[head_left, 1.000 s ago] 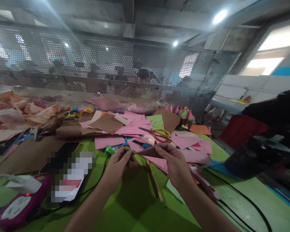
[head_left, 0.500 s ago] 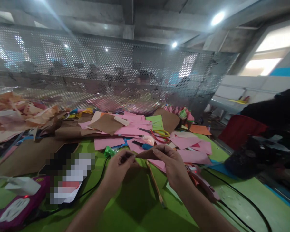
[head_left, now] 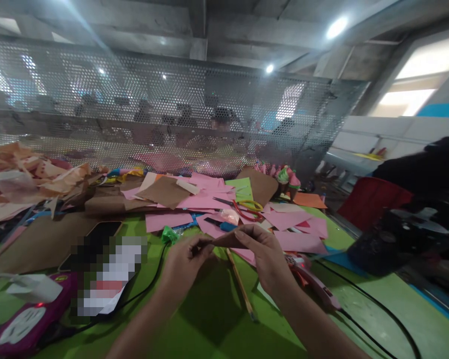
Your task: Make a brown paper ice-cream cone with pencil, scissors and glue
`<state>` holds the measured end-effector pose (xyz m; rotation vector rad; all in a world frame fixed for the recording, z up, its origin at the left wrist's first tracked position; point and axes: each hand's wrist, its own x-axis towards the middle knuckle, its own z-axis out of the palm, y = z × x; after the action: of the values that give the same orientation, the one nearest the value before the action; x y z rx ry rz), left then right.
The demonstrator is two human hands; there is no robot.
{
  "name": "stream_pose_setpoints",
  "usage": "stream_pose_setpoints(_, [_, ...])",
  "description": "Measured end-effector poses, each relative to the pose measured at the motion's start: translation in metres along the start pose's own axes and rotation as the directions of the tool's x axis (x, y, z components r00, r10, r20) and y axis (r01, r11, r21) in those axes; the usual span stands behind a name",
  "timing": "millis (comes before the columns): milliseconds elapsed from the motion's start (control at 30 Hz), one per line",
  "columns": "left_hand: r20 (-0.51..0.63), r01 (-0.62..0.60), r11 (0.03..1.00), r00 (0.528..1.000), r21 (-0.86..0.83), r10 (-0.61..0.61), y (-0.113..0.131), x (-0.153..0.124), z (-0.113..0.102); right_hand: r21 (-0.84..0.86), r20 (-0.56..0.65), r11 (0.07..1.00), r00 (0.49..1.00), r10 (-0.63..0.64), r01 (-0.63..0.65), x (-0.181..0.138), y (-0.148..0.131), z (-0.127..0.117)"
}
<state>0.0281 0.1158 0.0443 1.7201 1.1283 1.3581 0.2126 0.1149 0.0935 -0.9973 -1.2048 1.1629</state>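
Note:
Between my two hands, above the green tabletop (head_left: 209, 329), is a piece of brown paper (head_left: 228, 240), seen nearly edge-on. My left hand (head_left: 185, 264) pinches its narrow left end between thumb and fingertips. The wider right part lies in my right hand (head_left: 264, 252), thumb on the near face and fingers behind. Below the hands a pencil (head_left: 241, 286) lies slanted on the table. A pink glue gun (head_left: 318, 286) with a black cord rests right of my right hand. Just beyond the paper are scissors (head_left: 249, 209) with red and yellow handles and several pink sheets (head_left: 299, 243).
At left are a purple power strip (head_left: 52, 319) with a white plug, a dark phone (head_left: 105, 234) and brown paper sheets (head_left: 33, 242). Crumpled peach paper (head_left: 60, 177) is heaped behind. Small paper ice-cream cones (head_left: 288, 179) stand at the back, before a perforated metal screen (head_left: 164, 109).
My left hand has shifted slightly to the right along the paper, and its fingers have curled a little differently. My right hand keeps its grip almost unmoved.

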Motion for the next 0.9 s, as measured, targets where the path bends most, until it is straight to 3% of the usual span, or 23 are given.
stream_pose_setpoints(400, [0.046,0.058,0.996,0.997,-0.073,-0.055,0.0069,0.0028,-0.0008,-0.003,-0.029,1.0,1.0,-0.007,0.007,0.0015,0.0033,-0.0027])
stream_pose_setpoints(600, [0.141,0.035,0.997,0.99,-0.066,-0.025,0.008,0.0018,0.0019,-0.146,0.029,0.988,0.998,-0.051,0.055,-0.0007,0.0035,0.0012])
stream_pose_setpoints(900, [0.147,0.171,0.974,0.978,-0.145,-0.15,0.0088,0.0012,0.0058,-0.193,0.056,0.975,0.993,-0.099,0.108,-0.0038,0.0029,0.0059])
